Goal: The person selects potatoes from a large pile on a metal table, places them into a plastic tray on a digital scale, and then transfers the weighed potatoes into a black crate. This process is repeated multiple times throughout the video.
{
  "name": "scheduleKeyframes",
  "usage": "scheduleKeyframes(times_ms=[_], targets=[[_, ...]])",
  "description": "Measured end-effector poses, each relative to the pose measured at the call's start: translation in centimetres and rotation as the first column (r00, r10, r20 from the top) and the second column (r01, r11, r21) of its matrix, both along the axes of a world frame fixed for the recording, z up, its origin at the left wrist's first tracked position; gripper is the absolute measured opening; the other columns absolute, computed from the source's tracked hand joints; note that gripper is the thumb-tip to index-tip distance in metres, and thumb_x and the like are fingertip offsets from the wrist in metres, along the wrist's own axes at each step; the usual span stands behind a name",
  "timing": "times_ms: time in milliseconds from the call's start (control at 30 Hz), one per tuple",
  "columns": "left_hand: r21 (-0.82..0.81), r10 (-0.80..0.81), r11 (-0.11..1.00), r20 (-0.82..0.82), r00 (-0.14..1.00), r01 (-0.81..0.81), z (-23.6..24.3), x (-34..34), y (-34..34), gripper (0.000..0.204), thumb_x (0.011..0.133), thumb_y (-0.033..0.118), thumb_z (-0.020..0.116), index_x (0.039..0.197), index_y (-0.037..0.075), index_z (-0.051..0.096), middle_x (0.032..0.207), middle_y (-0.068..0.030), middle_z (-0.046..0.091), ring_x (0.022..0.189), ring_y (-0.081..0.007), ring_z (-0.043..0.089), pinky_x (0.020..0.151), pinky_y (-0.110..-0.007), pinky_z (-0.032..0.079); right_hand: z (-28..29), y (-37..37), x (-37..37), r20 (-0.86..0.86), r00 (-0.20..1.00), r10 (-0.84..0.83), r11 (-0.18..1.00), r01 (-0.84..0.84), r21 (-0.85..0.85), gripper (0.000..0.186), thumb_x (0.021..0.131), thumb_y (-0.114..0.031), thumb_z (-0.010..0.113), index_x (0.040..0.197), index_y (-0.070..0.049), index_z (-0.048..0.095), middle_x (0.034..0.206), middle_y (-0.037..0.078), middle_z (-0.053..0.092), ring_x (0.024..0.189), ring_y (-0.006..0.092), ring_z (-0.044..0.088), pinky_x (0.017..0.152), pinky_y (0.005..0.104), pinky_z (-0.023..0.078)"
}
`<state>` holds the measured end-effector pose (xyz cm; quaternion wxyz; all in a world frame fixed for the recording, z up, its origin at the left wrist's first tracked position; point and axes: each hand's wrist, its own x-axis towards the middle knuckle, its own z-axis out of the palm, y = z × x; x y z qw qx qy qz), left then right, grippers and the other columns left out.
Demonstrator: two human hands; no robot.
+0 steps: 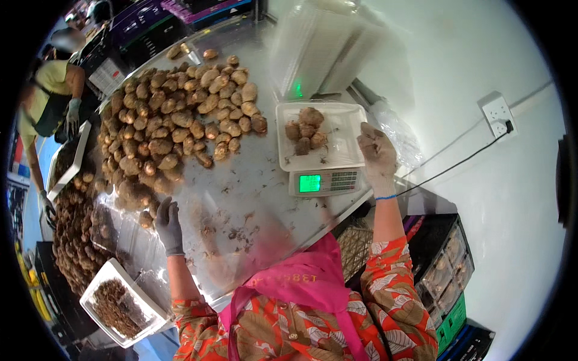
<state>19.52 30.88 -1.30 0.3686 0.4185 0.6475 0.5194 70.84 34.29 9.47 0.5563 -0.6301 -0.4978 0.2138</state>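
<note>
Just left of our left hand's (169,228) fingers lies a roundish taro corm (146,219), its long axis unclear; the taro pile (161,129) spreads beyond them on the table (241,195). Those fingers are slightly parted, nothing visibly held. Our right hand (379,157) has curled fingers; we cannot tell whether they grip anything. Left of them, more corms (303,133) sit in a white tray (344,123).

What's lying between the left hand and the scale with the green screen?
Between the left hand and scale, the head view shows dark scraps scattered on the shiny tabletop.
</note>
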Motion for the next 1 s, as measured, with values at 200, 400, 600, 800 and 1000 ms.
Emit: scheduleKeyframes(times_ms=[200,400,600,800,1000], targets=[[-0.102,0.196,0.976,0.011,0.981,-0.194,-0.8,-8.8,-8.2,0.019,0.092,0.011,0.059,0.106,0.0,0.066,0.096,-0.0063,0.067,0.084,-0.0117,0.062,0.075,-0.026,0.051,0.1,-4.1,-8.6,0.115,0.984,0.135,0.991,-0.136,0.005,0.019,0.092,-0.007,0.06,0.108,0.003,0.063,0.098,0.008,0.065,0.087,0.0154,0.061,0.078,0.0287,0.051],[-0.129,0.337,0.912,-0.313,0.888,-0.391,0.7,-11.4,-12.4,0.021,0.087,0.021,0.066,0.097,0.002,0.067,0.086,-0.0074,0.068,0.075,-0.0145,0.062,0.067,-0.029,0.049,-4.6,-7.4,-17.2,-0.088,0.928,0.362,0.913,-0.372,-0.166,0.022,0.092,-0.02,0.06,0.094,0.001,0.064,0.081,0.004,0.064,0.074,0.0098,0.056,0.067,0.0241,0.046],[0.071,0.256,0.946,-0.763,0.593,-0.316,0.8,-15.4,-10.0,0.041,0.08,0.024,0.07,0.117,0.011,0.06,0.116,-0.0153,0.058,0.109,-0.0333,0.055,0.089,-0.042,0.047,-3.8,-7.9,-21.3,-0.262,0.839,0.477,0.831,-0.527,-0.176,0.034,0.091,-0.025,0.063,0.107,0.005,0.064,0.087,0.004,0.063,0.072,0.0092,0.055,0.064,0.0221,0.045],[-0.177,0.024,0.926,-0.856,0.517,-0.335,1.8,-16.7,-3.5,0.076,0.073,0.035,0.073,0.139,0.021,0.04,0.127,-0.0162,0.05,0.115,-0.0371,0.05,0.091,-0.045,0.047,-3.5,-7.9,-22.8,-0.049,0.857,0.513,0.821,-0.507,-0.261,0.024,0.091,-0.018,0.065,0.101,0.004,0.065,0.082,0.001,0.061,0.07,0.008,0.053,0.063,0.0227,0.044],[-0.389,-0.246,0.884,-0.858,0.451,-0.258,1.2,-18.7,-0.5,0.082,0.069,0.039,0.076,0.14,0.029,0.037,0.117,-0.0147,0.053,0.104,-0.0367,0.056,0.079,-0.047,0.051,-6.8,-8.8,-22.8,-0.179,0.883,0.433,0.785,-0.468,-0.406,0.018,0.086,-0.01,0.067,0.1,0.002,0.063,0.092,0.006,0.067,0.083,0.0132,0.062,0.077,0.027,0.049]])
